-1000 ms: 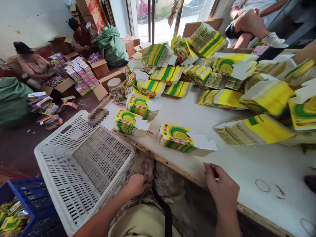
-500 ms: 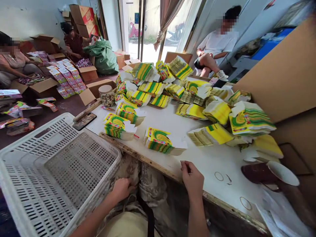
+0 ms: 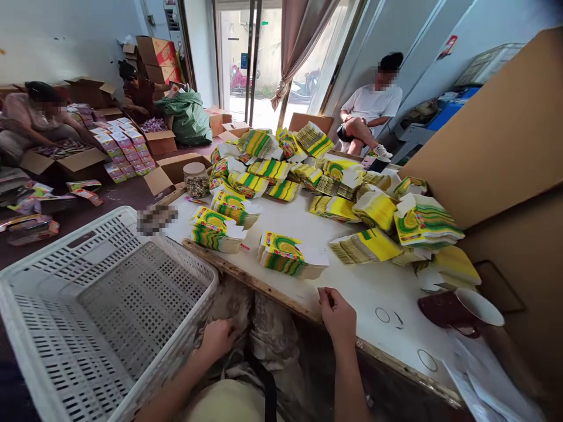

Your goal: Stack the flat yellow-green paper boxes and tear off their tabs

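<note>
My left hand rests loosely curled on my thigh, beside the white plastic basket. Nothing shows in it. My right hand lies on the front edge of the white table, its fingers bent in with thumb and forefinger close together and no object visible. Just beyond it stands a stack of flat yellow-and-green cartons. Another carton stack lies farther left, and a fanned bundle of cartons is to the right.
Many carton bundles are heaped at the table's back, near a lidded jar. Rubber bands and a dark red mug are on the right. A large cardboard sheet leans there. Several people sit beyond the table.
My view has tilted up and turned slightly right, so the scene shifts in the picture. Both hands keep nearly the same pose. The seated person at left leans farther over the box.
</note>
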`<state>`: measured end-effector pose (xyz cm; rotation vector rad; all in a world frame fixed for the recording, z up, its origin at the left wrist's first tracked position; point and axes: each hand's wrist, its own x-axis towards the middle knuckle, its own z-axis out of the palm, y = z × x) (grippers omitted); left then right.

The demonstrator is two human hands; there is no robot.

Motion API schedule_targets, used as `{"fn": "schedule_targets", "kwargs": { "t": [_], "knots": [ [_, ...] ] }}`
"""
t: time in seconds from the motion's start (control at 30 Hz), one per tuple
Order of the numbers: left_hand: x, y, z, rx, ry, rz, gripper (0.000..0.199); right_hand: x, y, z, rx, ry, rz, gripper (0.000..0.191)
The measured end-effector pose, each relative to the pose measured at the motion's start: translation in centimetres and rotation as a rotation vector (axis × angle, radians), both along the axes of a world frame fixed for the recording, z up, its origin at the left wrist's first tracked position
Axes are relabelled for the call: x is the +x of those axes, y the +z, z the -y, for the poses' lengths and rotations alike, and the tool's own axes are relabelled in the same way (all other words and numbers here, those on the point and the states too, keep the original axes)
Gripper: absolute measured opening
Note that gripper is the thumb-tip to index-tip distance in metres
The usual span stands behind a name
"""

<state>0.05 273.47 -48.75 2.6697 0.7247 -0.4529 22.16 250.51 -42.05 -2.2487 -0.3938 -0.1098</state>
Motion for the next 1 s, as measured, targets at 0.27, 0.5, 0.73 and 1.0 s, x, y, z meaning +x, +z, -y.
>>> {"fn": "schedule_targets", "kwargs": {
  "t": [0.27, 0.5, 0.73, 1.0],
  "knots": [
    [-0.6, -0.8, 0.1, -0.046, 0.041, 0.118, 0.027, -0.2, 0.3, -0.1, -0.016, -0.015, -0.018, 0.045],
    [-0.2, -1.8, 0.1, -0.055, 0.078, 0.205, 0.030, -0.1, 0.2, -0.1, -0.003, -0.024, -0.058, 0.045],
    [-0.1, -2.7, 0.2, -0.002, 0.069, 0.223, 0.029, 0.3, -0.2, 0.0, -0.022, -0.007, -0.042, 0.045],
    [-0.5, -2.8, 0.7, -0.004, 0.063, 0.291, 0.027, 0.1, -0.2, -0.1, -0.036, -0.042, -0.074, 0.046]
  ]
}}
